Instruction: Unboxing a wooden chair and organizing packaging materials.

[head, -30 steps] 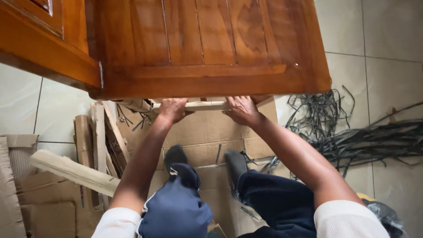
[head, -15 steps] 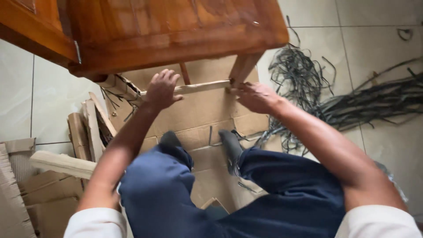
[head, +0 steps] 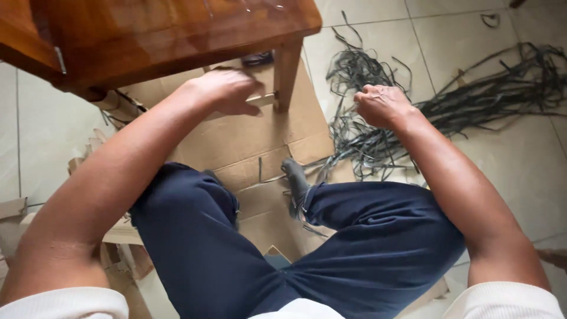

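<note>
We're sitting on the floor, knees apart, working low under a wooden table [head: 177, 29]. Left hand [head: 227, 91] is closing its grip around a pale wood bar [head: 260, 100] that is running across to the table leg [head: 287, 74]; fingers are wrapping over it, likely steadying it against the leg. The bar's far end is touching the leg; the rest is hiding under the hand. Right hand [head: 384, 106] is hanging free, well apart from the bar, curling into a loose fist; we cannot tell whether anything is in it. It's hovering over a tangle of dark strips [head: 366, 142] that is spreading rightward across the tiles [head: 531, 165].

Flattened cardboard [head: 248, 136] is lying under the table and our legs, probably padding the floor. More wood offcuts [head: 124, 233] are stacking up at left, half hidden by the left knee. Floor is pale glazed tile with grey grout lines; daylight is bouncing off the varnished tabletop.
</note>
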